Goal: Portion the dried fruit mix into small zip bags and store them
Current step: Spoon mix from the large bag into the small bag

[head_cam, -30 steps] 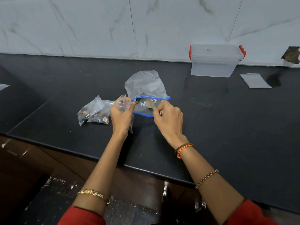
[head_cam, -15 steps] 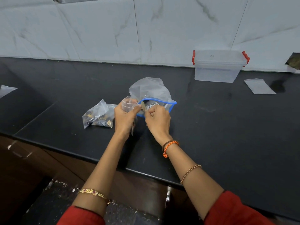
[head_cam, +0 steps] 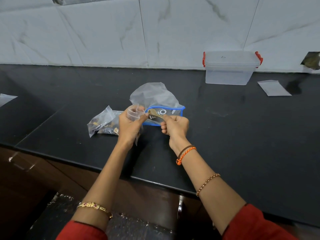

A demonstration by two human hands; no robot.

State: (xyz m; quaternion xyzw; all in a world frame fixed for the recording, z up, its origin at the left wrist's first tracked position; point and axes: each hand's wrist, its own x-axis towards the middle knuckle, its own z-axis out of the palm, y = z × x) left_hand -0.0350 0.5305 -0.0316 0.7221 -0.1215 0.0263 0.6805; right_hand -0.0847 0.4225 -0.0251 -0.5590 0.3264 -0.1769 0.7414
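My left hand (head_cam: 129, 125) grips a small clear zip bag (head_cam: 133, 111) with its mouth held open and upward. My right hand (head_cam: 174, 126) pinches the handle of a small wooden spoon (head_cam: 155, 113), whose bowl is at the mouth of the small bag. Behind both hands lies a large clear pouch with a blue rim (head_cam: 166, 110) and printed lettering, its plastic top crumpled upward. To the left, filled small bags of dried fruit (head_cam: 102, 123) lie on the black counter (head_cam: 225, 135).
A clear plastic box with a lid and red clips (head_cam: 228, 70) stands at the back right by the marble wall. An empty flat zip bag (head_cam: 273, 88) lies to its right. Another clear bag (head_cam: 6, 99) sits at the far left edge.
My right hand has brought the spoon from the big pouch leftward to the mouth of the small bag. The view has tilted slightly downward.
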